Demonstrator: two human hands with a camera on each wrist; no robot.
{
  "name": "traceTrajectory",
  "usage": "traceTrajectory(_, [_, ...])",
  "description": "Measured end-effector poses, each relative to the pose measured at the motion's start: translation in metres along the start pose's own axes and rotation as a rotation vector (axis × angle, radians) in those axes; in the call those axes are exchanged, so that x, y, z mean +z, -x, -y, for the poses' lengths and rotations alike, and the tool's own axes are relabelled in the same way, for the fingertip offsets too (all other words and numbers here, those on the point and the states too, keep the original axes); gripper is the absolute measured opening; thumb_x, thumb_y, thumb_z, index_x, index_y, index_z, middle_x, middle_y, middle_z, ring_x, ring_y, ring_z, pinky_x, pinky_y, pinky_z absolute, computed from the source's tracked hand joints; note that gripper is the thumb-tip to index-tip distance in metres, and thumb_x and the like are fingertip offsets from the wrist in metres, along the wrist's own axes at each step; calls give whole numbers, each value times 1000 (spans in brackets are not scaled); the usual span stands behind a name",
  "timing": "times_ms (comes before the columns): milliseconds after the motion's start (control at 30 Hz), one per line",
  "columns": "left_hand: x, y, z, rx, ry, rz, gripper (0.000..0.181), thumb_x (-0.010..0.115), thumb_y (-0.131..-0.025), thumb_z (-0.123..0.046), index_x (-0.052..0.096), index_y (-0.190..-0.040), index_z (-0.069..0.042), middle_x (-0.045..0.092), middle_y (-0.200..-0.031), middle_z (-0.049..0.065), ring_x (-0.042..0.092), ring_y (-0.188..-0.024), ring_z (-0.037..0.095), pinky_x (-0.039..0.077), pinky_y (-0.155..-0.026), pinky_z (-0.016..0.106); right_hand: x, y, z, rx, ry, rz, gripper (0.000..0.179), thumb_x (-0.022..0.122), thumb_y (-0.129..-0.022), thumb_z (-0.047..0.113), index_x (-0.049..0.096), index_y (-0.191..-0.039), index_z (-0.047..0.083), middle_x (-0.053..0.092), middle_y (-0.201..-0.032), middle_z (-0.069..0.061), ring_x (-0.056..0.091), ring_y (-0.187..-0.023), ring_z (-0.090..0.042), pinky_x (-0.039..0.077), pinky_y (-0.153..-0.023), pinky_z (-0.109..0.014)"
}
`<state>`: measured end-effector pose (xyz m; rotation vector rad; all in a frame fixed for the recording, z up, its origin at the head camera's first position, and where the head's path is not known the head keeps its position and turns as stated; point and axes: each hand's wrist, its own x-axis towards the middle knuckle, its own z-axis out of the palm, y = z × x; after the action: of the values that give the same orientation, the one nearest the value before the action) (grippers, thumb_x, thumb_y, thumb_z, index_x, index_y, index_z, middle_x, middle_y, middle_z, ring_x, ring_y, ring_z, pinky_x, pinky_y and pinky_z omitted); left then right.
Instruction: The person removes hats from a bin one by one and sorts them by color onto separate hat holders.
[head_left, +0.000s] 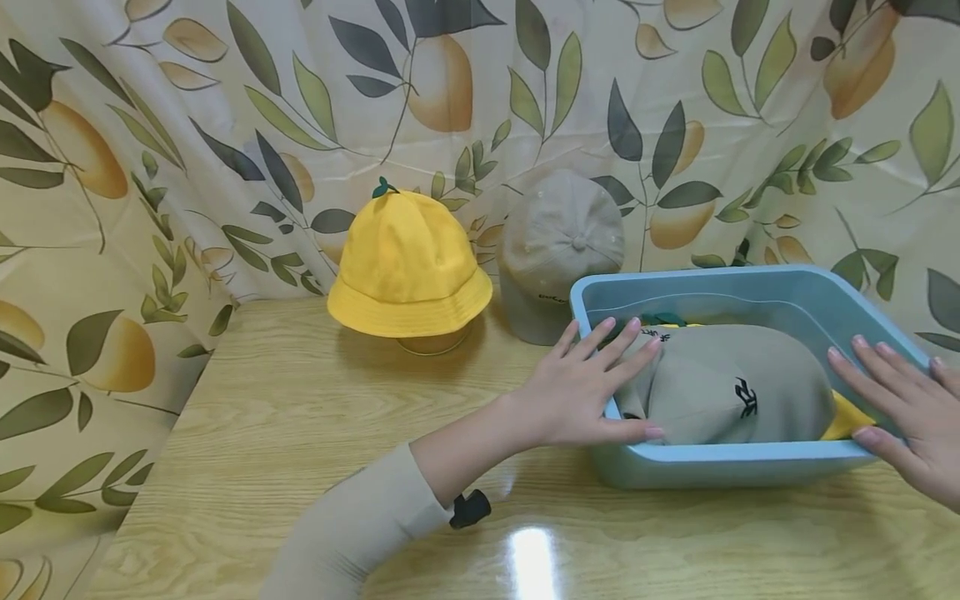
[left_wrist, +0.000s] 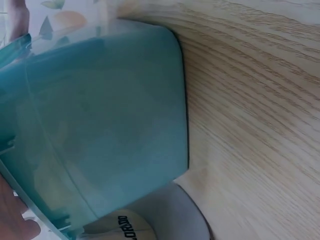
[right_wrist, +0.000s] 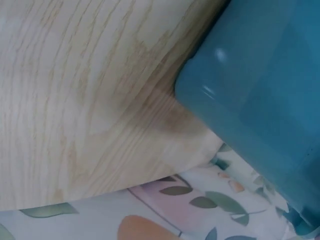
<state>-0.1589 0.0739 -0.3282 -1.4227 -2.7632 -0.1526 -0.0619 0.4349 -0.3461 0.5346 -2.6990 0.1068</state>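
Plainly, a blue tub (head_left: 750, 452) fills the right of the frame, holding a gray cap (head_left: 780, 367) with black marks I can't read and some yellow cloth (head_left: 847, 417). The left hand (head_left: 573, 396), fingers straight and spread, lies over its left rim; the right hand (head_left: 911, 417), likewise spread, is at its right. Upper center stand a yellow hat (head_left: 408, 258) and a pale cap (head_left: 562, 221), whose letters read "ORADO" at lower left in the left wrist view.

Looks like smooth plastic on the bin (head_left: 720, 469), matt cloth on the hats (head_left: 705, 383), kinda glossy wood on the desk (head_left: 285, 425).
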Motion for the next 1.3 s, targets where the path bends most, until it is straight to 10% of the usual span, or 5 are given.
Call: traceTrajectory(1300, [-2,54,27,-5,-41,-59,84,38,-88,-70,2,-152,-30,-3,-159,-2,-9,-145,18,0,-116,49,-3,-20,44,-112,5,76,85,52,-86,61,13,-153,26,1,-159,11,-5,-145,-6,-9,-117,-40])
